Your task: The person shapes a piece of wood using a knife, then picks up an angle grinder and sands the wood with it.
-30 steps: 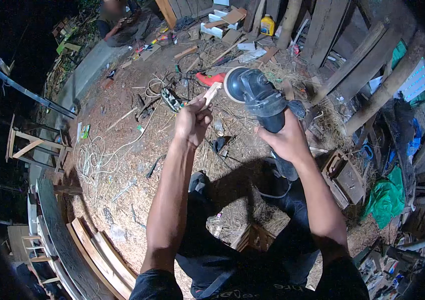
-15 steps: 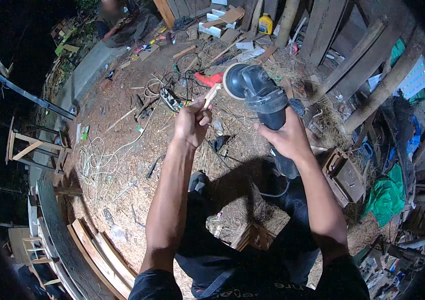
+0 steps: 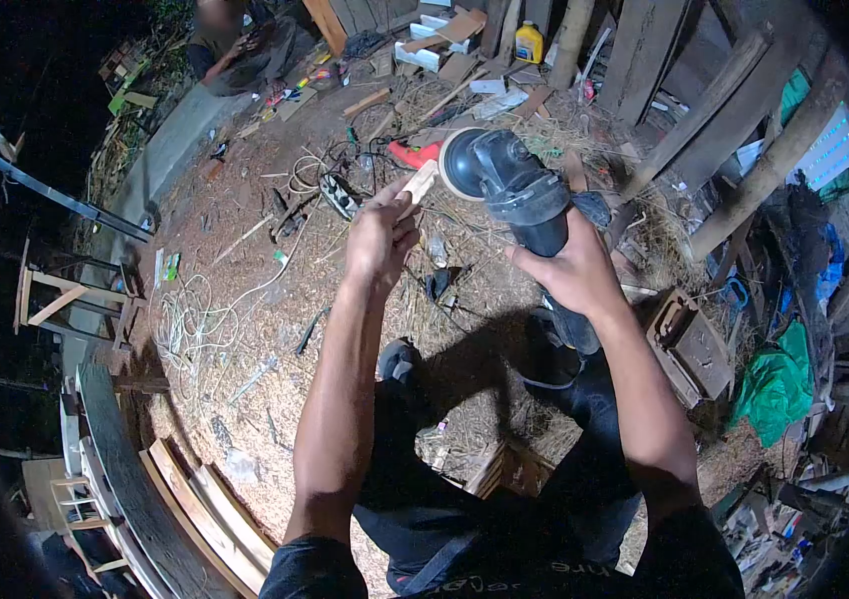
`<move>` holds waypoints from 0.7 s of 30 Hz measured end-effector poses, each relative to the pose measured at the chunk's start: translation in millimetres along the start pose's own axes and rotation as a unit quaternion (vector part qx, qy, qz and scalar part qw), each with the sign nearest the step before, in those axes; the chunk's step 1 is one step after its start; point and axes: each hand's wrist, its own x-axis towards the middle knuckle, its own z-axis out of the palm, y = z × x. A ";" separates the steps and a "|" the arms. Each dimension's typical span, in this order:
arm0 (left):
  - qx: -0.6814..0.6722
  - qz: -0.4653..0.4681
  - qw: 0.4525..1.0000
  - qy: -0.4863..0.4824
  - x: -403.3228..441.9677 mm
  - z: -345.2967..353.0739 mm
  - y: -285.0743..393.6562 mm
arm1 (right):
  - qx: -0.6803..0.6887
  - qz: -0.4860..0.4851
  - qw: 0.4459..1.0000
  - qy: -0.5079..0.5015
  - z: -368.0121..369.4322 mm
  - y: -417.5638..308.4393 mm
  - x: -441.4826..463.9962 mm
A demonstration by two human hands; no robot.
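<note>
Near the centre of the head view, my left hand (image 3: 379,236) is closed on a small pale wooden piece (image 3: 422,182), whose free end points up and right. To its right, my right hand (image 3: 574,265) wraps round the dark body of a power sander (image 3: 527,195). The sander's round pad (image 3: 459,163) faces left, close to the tip of the wooden piece; whether they touch I cannot tell. Behind them on the ground lies a red tool (image 3: 413,154).
A person (image 3: 228,45) sits at the upper left. White cord (image 3: 190,324) lies coiled on shavings at left. Curved boards (image 3: 200,509) stand lower left. An open wooden case (image 3: 689,344) and green plastic (image 3: 776,387) are at right. Wooden posts (image 3: 769,170) lean at upper right.
The wooden piece has turned in my left hand and shows a broader face. The sander has shifted slightly left and down. Both hands keep their hold.
</note>
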 end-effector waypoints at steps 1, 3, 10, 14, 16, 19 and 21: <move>0.011 0.003 1.000 0.001 -0.7 -2.0 1.6 | -0.007 0.020 1.000 -0.004 0.0 3.8 1.5; 0.032 0.010 0.999 0.004 -1.0 -5.5 4.9 | -0.022 0.059 0.998 -0.011 -1.3 11.1 5.9; 0.059 0.020 0.998 0.012 -0.5 -0.7 2.3 | 0.036 -0.001 0.999 -0.013 -1.7 11.8 2.1; 0.063 0.023 0.998 -0.009 4.3 -16.5 3.4 | 0.062 0.013 0.997 -0.033 -6.7 4.7 4.4; 0.044 0.020 0.999 -0.014 3.7 -14.1 3.9 | 0.075 0.010 0.996 -0.039 -8.0 2.9 3.5; 0.009 0.005 1.000 -0.018 3.4 -11.4 4.0 | 0.063 0.015 0.997 -0.041 -6.9 8.4 2.0; -0.002 -0.004 1.000 -0.006 5.3 -16.8 7.4 | 0.037 0.016 0.999 -0.028 -7.7 9.2 3.1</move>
